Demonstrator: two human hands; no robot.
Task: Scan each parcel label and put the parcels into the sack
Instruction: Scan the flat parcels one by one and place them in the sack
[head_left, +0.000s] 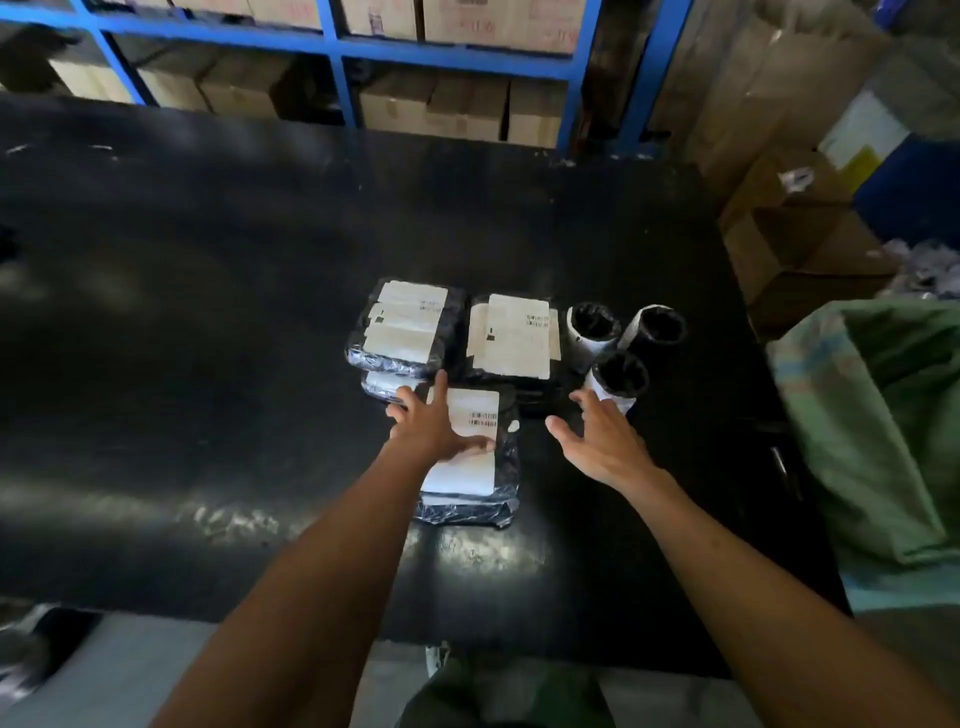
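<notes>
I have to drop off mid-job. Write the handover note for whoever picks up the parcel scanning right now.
Left hand: open, flat on the nearest black plastic parcel with a white label.
Right hand: open, holding nothing, beside three upright black-and-white rolls.
Two more labelled parcel stacks sit behind on the black table.
Green woven sack: open at right.
No scanner visible.
Left: scan and sack everything on the table.

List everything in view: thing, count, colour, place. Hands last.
flat parcels: about four, some stacked, black with white labels, mid-table
rolled parcels: three, black and white, upright, right of the flat ones
table: one, black
sack: one, green, open, at the table's right
shelving: blue frame, behind the table, holding brown cartons
left hand: open, flat on the nearest flat parcel
right hand: open, near the closest rolled parcel
</notes>
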